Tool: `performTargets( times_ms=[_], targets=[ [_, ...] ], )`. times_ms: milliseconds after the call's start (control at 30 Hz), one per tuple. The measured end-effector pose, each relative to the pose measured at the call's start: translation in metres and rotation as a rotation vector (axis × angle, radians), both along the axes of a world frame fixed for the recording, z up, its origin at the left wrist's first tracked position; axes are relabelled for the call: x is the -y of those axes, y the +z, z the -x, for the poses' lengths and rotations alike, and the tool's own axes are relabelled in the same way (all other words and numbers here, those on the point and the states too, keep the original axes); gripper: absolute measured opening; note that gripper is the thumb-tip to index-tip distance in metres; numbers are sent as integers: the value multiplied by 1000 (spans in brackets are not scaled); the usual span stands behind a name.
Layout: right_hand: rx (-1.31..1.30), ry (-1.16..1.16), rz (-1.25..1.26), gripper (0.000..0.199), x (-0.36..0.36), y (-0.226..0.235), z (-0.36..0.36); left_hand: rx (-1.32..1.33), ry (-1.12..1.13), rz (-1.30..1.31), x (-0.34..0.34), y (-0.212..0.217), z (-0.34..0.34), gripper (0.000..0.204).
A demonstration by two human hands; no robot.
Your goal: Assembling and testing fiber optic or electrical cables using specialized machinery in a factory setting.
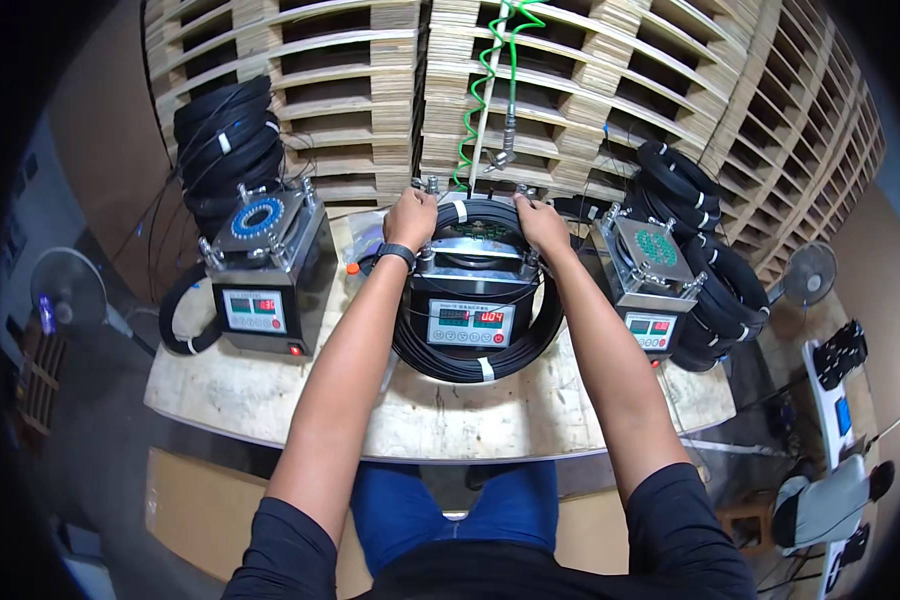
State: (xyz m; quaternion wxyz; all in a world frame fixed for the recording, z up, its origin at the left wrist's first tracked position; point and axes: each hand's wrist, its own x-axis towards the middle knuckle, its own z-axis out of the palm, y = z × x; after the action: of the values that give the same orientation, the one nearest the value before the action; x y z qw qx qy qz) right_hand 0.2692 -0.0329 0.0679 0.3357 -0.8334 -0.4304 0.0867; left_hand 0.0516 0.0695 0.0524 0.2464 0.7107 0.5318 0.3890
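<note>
A large coil of thin black cable, bound with white tape bands, encircles the middle benchtop machine. The coil's lower part hangs in front of the machine, and its upper part passes behind the metal top. My left hand, with a dark band on the wrist, is closed on the coil's upper left. Opposite it, my right hand is closed on the upper right. Some fingertips are hidden behind the cable. Red digits glow on the machine's front panel, above a row of buttons.
Similar machines stand left and right on the wooden table. Black coils are stacked far left and right. A green spiral hose hangs before wooden pallets. A person sits at right.
</note>
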Motion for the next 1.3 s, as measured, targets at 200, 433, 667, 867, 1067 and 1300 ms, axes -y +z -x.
performTargets(
  times_ms=[200, 433, 667, 867, 1067, 1300],
  targets=[
    [3, 18, -8, 65, -2, -1, -1, 69, 26, -11, -3, -5, 4, 33],
    [29, 86, -15, 73, -4, 4, -3, 27, -59, -46, -24, -15, 2, 38],
    [240, 179, 275, 56, -14, 40, 13, -515, -140, -194, -23, 33, -18, 35],
    [-74, 39, 18, 70, -7, 20, 10, -50, 3, -102, -30, 14, -24, 54],
    [-86, 43, 29, 116, -3, 24, 17, -231, -201, -30, -39, 17, -26, 83],
    [-74, 78, 58, 121, -4, 19, 3, 128, -514, 577, -22, 32, -19, 91]
  ],
)
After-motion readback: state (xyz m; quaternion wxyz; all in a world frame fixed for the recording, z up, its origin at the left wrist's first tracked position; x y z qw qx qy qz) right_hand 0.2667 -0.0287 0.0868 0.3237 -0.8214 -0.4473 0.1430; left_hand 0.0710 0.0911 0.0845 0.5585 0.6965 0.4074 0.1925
